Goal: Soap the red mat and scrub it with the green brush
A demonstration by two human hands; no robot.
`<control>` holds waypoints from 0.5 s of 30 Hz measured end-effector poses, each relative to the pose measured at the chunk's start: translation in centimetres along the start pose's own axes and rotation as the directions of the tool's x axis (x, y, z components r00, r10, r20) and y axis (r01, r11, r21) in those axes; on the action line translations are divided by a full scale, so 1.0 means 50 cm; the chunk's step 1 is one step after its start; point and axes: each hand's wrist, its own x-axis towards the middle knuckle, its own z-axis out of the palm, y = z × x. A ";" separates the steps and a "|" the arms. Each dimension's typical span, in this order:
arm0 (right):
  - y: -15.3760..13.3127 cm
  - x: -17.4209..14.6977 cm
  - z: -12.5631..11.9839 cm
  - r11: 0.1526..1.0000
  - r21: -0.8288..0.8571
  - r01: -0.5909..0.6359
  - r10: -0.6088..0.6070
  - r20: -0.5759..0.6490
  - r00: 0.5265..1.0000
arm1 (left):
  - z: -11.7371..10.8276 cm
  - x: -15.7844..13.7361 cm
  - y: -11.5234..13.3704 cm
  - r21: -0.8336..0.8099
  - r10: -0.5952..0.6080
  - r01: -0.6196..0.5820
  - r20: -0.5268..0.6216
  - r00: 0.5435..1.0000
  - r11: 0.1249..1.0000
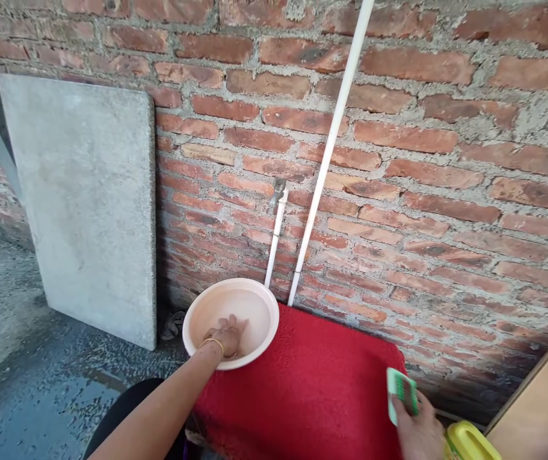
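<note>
Left hand: left hand [226, 335] reaches out along a bare forearm from 7 o'clock and lies inside the basin, fingers loosely spread and slightly curled, palm down, holding nothing that can be seen; a thin bangle [211, 344] circles the wrist
Right hand: right hand [417, 431] sits at 5 o'clock near the bottom edge, fingers closed round the scrubbing brush; only the back of the hand and the knuckles show
Basin: pale pink round plastic basin [195, 313], just below centre, resting with its near rim on the far left corner of the red mat, close against the foot of the wall; whether it holds water cannot be told
Scrubbing brush: green-and-white scrubbing brush [401, 391], at 5 o'clock, gripped by the right hand, held over the right edge of the mat, one end standing clear above the fingers
Red mat: red pile mat [312, 390], spread flat from centre towards 5 o'clock, its far edge near the wall
Yellow container: yellow container [468, 442], just beside the right hand at 5 o'clock, cut off by the bottom edge
Pipes: two white pipes [331, 144] run down the brick wall [446, 160] to a point just behind the basin; the shorter one carries a metal tap [277, 191] at centre
Slab: grey concrete slab [86, 198], at 9 o'clock, leaning upright against the wall
Ground: wet dark ground [29, 383] at 8 o'clock
Board: pale wooden board [542, 409] at 4 o'clock, partly out of view
</note>
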 end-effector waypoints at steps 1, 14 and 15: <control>-0.057 -0.022 0.031 0.997 0.052 0.057 -0.057 -0.001 0.998 | -0.001 -0.001 0.000 0.000 -0.001 0.001 -0.003 1.000 1.000; -0.396 -0.141 0.229 0.894 0.056 0.445 -0.427 0.415 0.803 | -0.004 0.000 -0.006 0.075 -0.001 0.000 0.001 1.000 0.997; -0.367 -0.108 0.211 0.918 0.012 0.397 -0.371 0.381 0.847 | -0.004 0.000 -0.005 0.075 -0.006 0.006 0.005 1.000 0.997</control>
